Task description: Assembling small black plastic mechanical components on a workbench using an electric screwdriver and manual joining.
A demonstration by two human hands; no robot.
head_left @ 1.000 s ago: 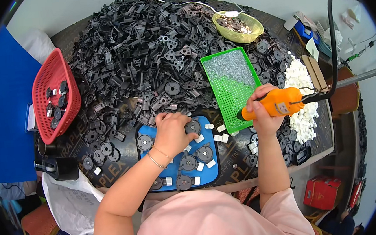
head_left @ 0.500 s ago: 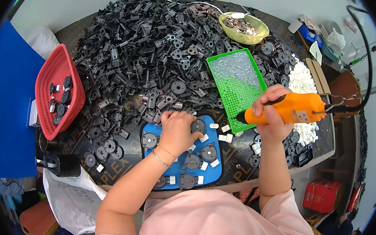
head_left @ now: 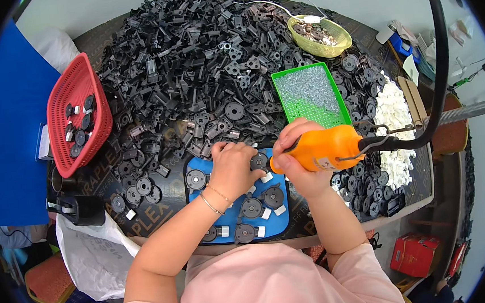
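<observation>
- Fixture plate (head_left: 282,219) at table's near edge, round parts on it.
- Parts heap (head_left: 189,59) behind.
- Basket (head_left: 60,117) left.
- Screw tray (head_left: 331,116) right-behind; bowl (head_left: 341,45) beyond.

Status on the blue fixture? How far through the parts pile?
Done: a handful of finished parts in the red basket. In hand: right hand holds the orange screwdriver at the blue fixture, left hand steadying the discs there. Left: the big black parts pile, barely dented.
</observation>
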